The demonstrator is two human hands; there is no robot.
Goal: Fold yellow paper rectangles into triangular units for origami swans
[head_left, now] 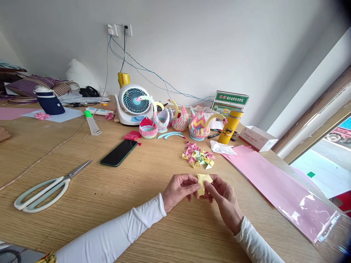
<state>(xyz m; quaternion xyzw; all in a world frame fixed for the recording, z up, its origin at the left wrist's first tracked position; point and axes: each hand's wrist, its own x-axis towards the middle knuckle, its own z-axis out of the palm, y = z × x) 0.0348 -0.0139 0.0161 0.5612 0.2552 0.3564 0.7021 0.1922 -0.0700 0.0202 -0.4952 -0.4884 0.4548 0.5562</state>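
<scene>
A small piece of folded yellow paper [202,179] is pinched between both hands above the table's front part. My left hand [182,188] grips its left side, thumb pointing right. On its right side, the thumb of my right hand [222,193] presses against the paper. Some of the fingers behind the paper are hidden. Just beyond the hands lies a loose pile of folded paper pieces [197,155] in pink, yellow and pale green. Behind that pile stand several paper swans [199,126] built from such small folded pieces.
Open-bladed or not I cannot tell, scissors [55,190] lie left. A phone [119,152], glue bottle [92,123] and fan [134,104] are farther back. Pink paper sheets [276,190] in clear wrap lie right, near a yellow cylinder [230,127] and a sticky-note box [257,138].
</scene>
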